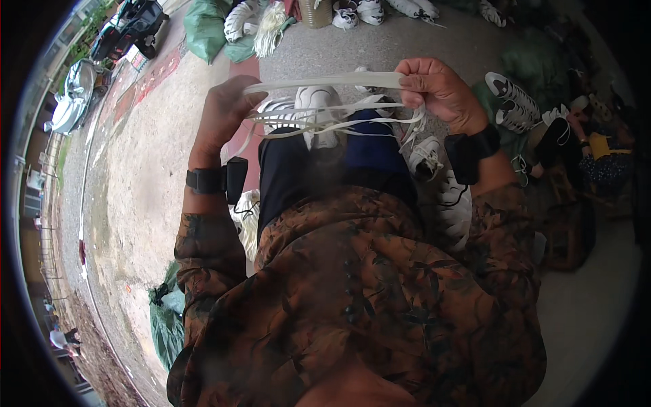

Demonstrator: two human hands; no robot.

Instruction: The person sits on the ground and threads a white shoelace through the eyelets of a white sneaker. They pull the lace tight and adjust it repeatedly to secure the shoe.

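A brown leaf-patterned shirt (366,298) fills the lower picture, nearest the lens, with dark trousers (305,169) showing beyond it. Above the lap, both hands hold a bundle of white shoelaces (325,102) stretched flat between them. The left hand (224,115) has its grip closed on one end of the bundle, fingers curled over the strands. The right hand (434,85) pinches the other end between thumb and fingers, also closed on the laces. A white sneaker (315,108) sits on the knees directly under the laces, partly hidden by them.

The strands lie at several heights: one broad band on top, thinner ones sagging below. My judgement is that the lower, slacker strands could slip out of either pinch, since they do not look as taut as the top band, and loose ends by the right hand could tangle with the rest. The sneaker seems only to rest on the lap, so a shift of the knees might tip it onto the pavement (135,176). More sneakers (512,102) lie close at the right, and a dangling lace could snag on them.

Each wrist carries a black strap (203,180).
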